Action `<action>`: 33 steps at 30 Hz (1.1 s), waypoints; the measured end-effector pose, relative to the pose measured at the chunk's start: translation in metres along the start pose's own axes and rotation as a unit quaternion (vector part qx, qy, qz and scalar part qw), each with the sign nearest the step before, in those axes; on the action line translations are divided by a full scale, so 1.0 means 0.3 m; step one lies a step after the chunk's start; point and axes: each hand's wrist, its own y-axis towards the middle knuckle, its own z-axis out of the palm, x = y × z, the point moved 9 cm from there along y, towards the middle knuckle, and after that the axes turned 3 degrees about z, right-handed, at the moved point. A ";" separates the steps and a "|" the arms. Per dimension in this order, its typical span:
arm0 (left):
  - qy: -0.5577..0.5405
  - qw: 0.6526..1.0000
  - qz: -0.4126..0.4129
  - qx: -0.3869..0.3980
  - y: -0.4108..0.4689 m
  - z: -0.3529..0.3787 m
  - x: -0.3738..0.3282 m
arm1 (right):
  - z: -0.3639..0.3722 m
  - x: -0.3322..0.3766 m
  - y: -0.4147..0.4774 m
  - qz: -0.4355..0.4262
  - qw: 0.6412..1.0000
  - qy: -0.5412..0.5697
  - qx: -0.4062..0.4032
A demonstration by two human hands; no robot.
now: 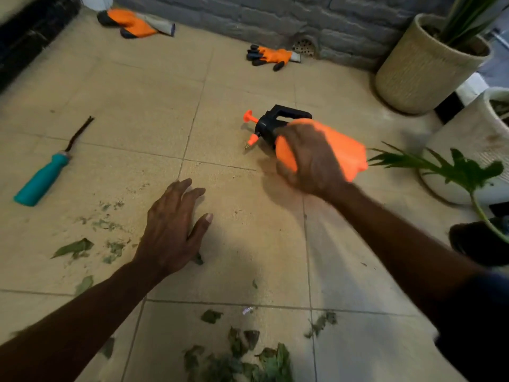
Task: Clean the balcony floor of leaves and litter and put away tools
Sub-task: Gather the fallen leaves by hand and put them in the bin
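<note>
On the floor, right of centre: 1 orange sprayer point(338, 150) with a black pump head, tipped on its side, nozzle pointing left; blurred, so contact with the tile cannot be told.
Right hand point(311, 158): fingers curled over the sprayer's orange tank, gripping it.
Left hand point(170, 232): palm down, fingers straight and spread, holding nothing; low over the floor tiles point(137, 106), touching or not unclear.
Leaves: 1 loose heap point(248, 362) at the near edge; scattered bits point(74, 248) near left, beside the left hand.
Litter: 1 small pale scrap point(247, 310), just beyond the heap.
Hand tool point(41, 180): 1, teal handle, dark blade, lying at left, well apart from both hands.
Gloves: 2, orange and black; one far left point(129, 22), one far centre point(272, 56) by the drain grate point(304, 46).
Pots: 3 at right; woven beige point(413, 73) far, white point(468, 150) middle, dark point(473, 244) near.
</note>
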 end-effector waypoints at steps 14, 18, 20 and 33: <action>0.062 0.990 -0.121 -0.041 -0.254 -0.131 0.293 | 0.565 0.397 -0.061 -0.053 0.982 0.028 0.180; 0.061 0.979 -0.183 -0.062 -0.317 -0.176 0.351 | 0.544 0.653 -0.093 -0.199 0.948 0.138 0.206; 0.074 0.981 -0.167 -0.069 -0.305 -0.178 0.321 | 0.490 0.519 0.020 -0.129 0.972 0.132 0.148; 0.094 0.944 -0.309 -0.073 -0.527 -0.360 0.580 | 0.639 1.019 -0.126 -0.309 0.923 0.078 0.216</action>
